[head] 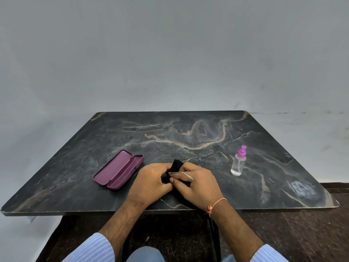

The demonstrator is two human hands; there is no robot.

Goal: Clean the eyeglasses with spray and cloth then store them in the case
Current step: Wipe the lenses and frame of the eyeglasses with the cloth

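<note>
Thin metal-framed eyeglasses point(205, 157) are held over the near middle of the table, with one temple arm sticking out to the right. A black cloth point(176, 165) is bunched around the lens between both hands. My left hand point(151, 181) grips the cloth and the frame from the left. My right hand point(196, 183) pinches the cloth and a temple arm from the right. A purple glasses case point(119, 169) lies open to the left of my hands. A clear spray bottle point(238, 161) with a pink-purple nozzle stands upright to the right.
The dark marble-patterned table point(188, 133) stands against a plain grey wall. Its near edge runs just under my wrists. An orange thread band point(215, 204) circles my right wrist. Dark floor shows below and to the right.
</note>
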